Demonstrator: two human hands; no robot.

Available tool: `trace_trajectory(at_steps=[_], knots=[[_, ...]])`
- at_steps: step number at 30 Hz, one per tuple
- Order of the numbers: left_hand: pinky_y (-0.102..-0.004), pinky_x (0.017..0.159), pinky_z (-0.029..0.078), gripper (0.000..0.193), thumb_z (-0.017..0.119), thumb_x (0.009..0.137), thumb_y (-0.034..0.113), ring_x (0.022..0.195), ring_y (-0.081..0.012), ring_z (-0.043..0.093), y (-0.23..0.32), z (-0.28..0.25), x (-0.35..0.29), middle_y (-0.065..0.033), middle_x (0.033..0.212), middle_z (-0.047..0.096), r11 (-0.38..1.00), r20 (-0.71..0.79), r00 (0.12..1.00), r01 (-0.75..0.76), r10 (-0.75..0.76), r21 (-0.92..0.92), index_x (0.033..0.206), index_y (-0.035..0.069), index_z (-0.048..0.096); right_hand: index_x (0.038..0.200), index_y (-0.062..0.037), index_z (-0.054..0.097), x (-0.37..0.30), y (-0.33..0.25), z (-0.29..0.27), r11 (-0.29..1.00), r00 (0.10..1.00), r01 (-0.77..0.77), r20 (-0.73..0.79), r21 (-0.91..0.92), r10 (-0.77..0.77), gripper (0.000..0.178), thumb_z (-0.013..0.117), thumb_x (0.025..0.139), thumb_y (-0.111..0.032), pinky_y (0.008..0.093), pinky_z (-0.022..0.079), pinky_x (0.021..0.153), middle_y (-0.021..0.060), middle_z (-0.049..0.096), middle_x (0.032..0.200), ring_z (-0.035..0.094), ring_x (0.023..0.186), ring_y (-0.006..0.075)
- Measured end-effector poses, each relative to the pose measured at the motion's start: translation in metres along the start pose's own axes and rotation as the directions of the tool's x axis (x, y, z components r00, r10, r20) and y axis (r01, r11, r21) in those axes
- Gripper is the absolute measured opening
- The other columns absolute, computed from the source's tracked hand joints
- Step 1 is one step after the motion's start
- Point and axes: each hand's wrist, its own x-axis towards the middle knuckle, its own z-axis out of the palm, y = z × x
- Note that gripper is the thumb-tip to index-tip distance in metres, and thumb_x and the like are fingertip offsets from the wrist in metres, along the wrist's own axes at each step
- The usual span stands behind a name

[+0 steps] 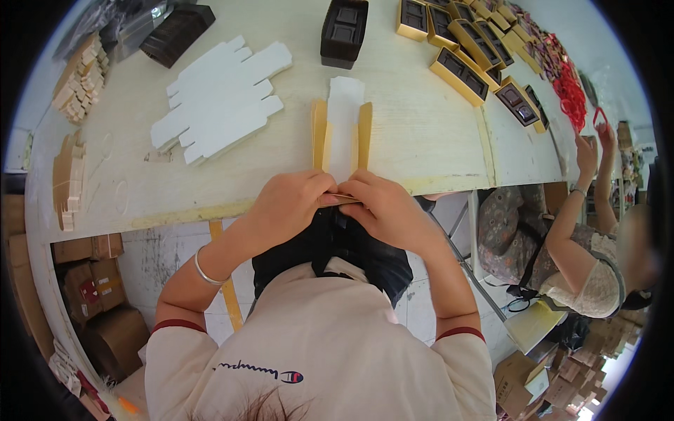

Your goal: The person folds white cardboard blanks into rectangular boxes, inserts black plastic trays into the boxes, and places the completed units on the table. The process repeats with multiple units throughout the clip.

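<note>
A part-folded cardboard box blank (345, 105), white inside and gold on its raised side walls, lies lengthwise before me at the table's near edge. Its far flap is flat on the table. My left hand (286, 202) and my right hand (385, 205) meet at the blank's near end. The fingers of both are closed on its near flap, thumbs close together, with a thin strip of the card showing between them. Part of that flap is hidden under the fingers. Beyond the blank stands a dark brown plastic tray (344, 31) with square hollows.
White flat blanks (217, 105) are stacked to the left, near more dark trays (177, 35). Gold folded pieces (69, 182) line the left edge. Gold boxes with dark trays (458, 76) crowd the far right. Another person's hands (588, 151) handle red ribbon (567, 95) at right.
</note>
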Motion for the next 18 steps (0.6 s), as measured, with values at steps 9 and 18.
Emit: trace_trajectory(at_steps=[9,18], knots=[[-0.0413,0.08,0.045,0.019,0.073,0.077,0.017,0.091,-0.0315,0.054,0.018,-0.008,0.008,-0.0096,0.086,0.057,0.966,0.03,0.999,-0.038,0.031,0.257,0.081,0.004,0.059,0.102,-0.0033,0.062,-0.006,-0.008,0.004,0.969,0.993,-0.111,0.071,0.221,0.098,0.024,0.065,0.078,-0.001,0.0404,0.048,0.077,0.015,0.057,0.1,0.058,0.091,0.0322],[-0.0414,0.084,0.044,0.041,0.074,0.073,0.008,0.103,-0.0366,0.051,-0.002,-0.029,0.011,-0.0102,0.11,0.052,0.999,0.117,0.993,-0.019,0.013,0.046,0.111,0.008,0.058,0.094,-0.0026,0.063,-0.026,0.037,-0.031,0.933,0.967,-0.026,-0.247,-0.36,-0.068,0.026,0.074,0.071,-0.006,0.044,0.041,0.097,0.0203,0.052,0.128,0.051,0.113,0.0381]])
